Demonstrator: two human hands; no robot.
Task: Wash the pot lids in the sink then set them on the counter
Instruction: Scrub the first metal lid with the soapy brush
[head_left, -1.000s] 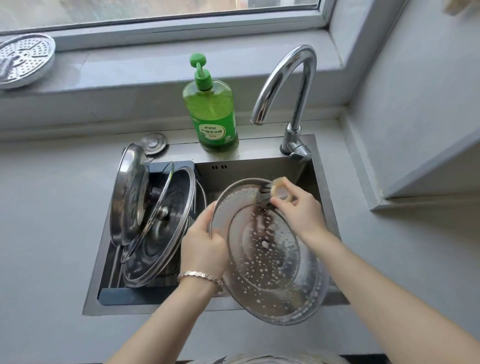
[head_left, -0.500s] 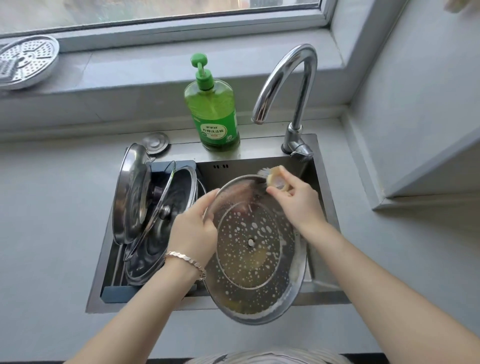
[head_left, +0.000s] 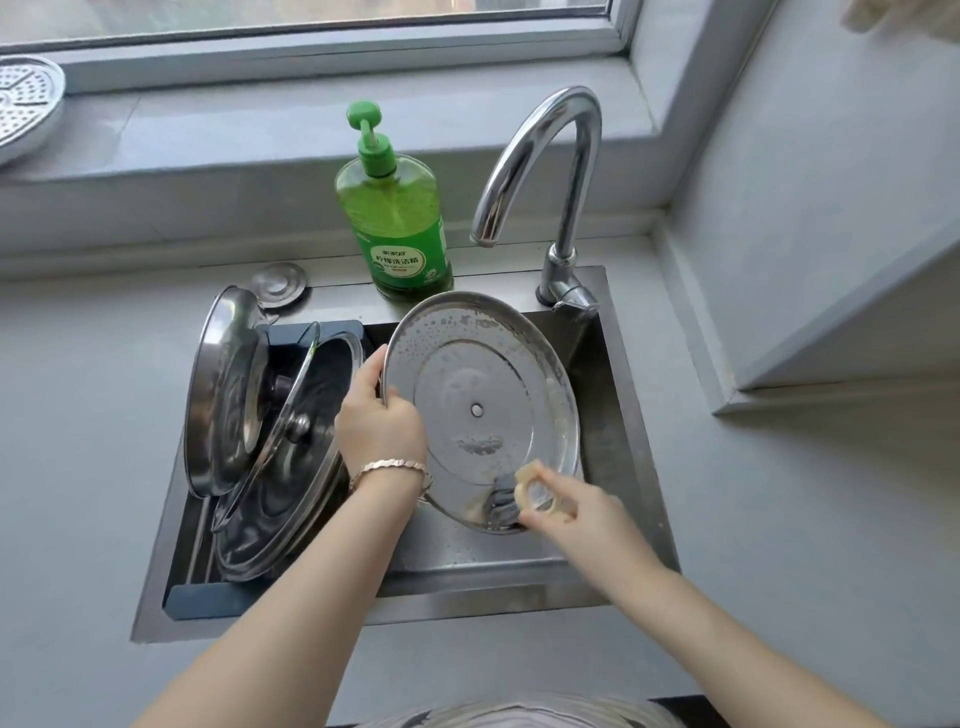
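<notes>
Scrubber (head_left: 511, 499) pinched in the curled fingers (head_left: 551, 513) of the right hand (head_left: 571, 512), pressed on the near rim of the steel lid (head_left: 483, 410), held tilted on edge over the sink (head_left: 467, 556). Left hand (head_left: 382, 423) curled round the lid's left rim; probably light, stiff and slick with soapy water, so best gripped at the rolled rim, not the wet flat face. Further back, more lids (head_left: 228, 395) leaning in the rack (head_left: 208, 597), then the soap bottle (head_left: 397, 223) on the sink's rear ledge.
</notes>
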